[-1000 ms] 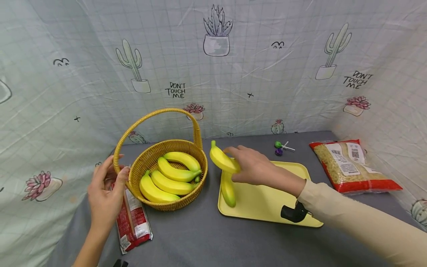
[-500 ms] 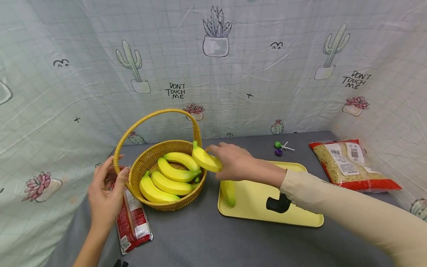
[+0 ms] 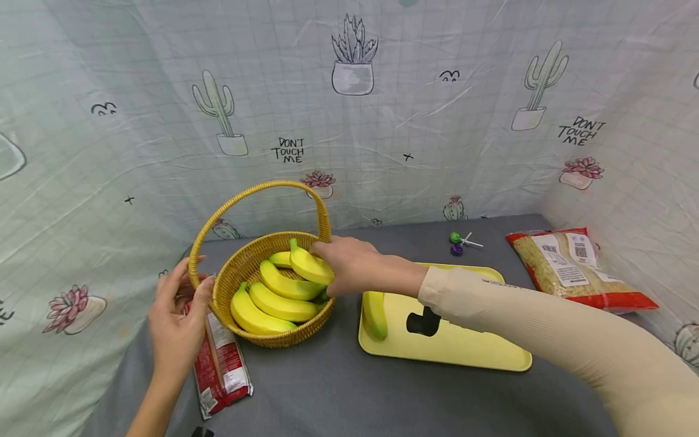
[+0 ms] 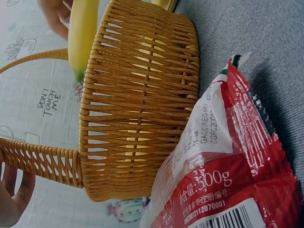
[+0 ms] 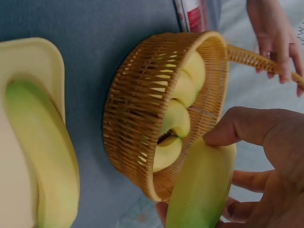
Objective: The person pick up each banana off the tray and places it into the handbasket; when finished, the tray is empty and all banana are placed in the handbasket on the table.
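One yellow plastic banana (image 3: pixel 310 265) sits pinched in your right hand (image 3: pixel 355 266) above the woven wicker basket (image 3: pixel 235 273); your left hand (image 3: pixel 177 318) grips its handle. Grey tabletop (image 3: pixel 338 388), yellow tray (image 3: pixel 464 352), cactus-print cloth backdrop (image 3: pixel 382 121) surround you.

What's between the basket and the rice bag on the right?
Head view: the yellow tray, one banana on it, lies between the basket and the rice bag.
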A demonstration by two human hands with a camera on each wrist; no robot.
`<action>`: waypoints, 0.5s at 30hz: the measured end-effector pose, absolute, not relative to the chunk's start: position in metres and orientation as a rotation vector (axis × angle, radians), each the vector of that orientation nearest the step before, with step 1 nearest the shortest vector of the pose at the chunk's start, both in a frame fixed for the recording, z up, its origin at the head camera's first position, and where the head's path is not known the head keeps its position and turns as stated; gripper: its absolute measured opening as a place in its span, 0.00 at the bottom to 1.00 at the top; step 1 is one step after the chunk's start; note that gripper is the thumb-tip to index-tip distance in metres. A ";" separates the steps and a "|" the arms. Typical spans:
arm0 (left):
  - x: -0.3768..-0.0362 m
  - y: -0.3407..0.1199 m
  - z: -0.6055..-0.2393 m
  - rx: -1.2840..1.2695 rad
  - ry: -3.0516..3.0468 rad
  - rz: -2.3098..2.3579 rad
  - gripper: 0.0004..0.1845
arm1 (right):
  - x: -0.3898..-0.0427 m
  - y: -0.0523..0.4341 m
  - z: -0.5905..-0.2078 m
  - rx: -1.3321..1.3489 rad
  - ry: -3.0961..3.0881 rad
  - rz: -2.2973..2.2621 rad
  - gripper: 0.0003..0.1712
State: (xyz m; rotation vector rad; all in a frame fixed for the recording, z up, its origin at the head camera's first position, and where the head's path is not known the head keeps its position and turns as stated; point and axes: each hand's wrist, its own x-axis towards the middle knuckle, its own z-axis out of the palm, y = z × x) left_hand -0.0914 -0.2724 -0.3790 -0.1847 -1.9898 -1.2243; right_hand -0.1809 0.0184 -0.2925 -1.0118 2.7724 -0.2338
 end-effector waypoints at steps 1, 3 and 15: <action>-0.091 -0.272 -0.379 -0.188 -1.989 -1.223 0.24 | -0.183 0.015 -0.294 -1.013 2.770 -0.225 0.42; -0.091 -0.272 -0.379 -0.194 -1.992 -1.220 0.24 | -0.186 0.009 -0.295 -1.017 2.770 -0.193 0.43; -0.090 -0.274 -0.380 -0.213 -1.983 -1.215 0.25 | -0.204 -0.034 -0.304 -1.082 2.733 -0.011 0.45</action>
